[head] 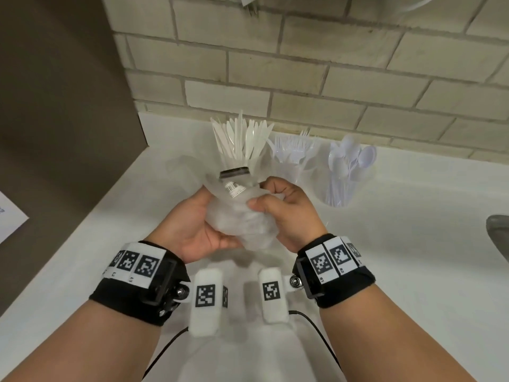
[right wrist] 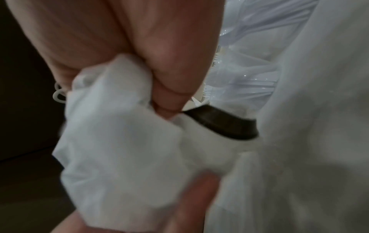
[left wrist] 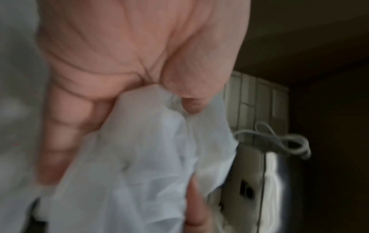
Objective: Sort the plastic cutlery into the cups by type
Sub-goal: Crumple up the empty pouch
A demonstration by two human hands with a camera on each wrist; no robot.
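Both hands hold a crumpled clear plastic bag [head: 242,219] with a black strip and a barcode label above the white counter [head: 413,244]. My left hand [head: 201,224] cups the bag from the left, thumb underneath. My right hand [head: 281,205] grips it from the right with curled fingers. The wrist views show the bag [left wrist: 139,157] [right wrist: 119,141] bunched against each palm. Behind it stand three clear cups: knives [head: 242,139], forks [head: 294,150], spoons [head: 349,161]. No loose cutlery shows on the counter.
A brown cabinet side [head: 68,106] bounds the counter on the left. A brick-tile wall [head: 303,78] runs behind the cups. A grey sink edge [head: 498,235] shows at the far right. A sheet of paper [head: 11,216] lies at the left edge.
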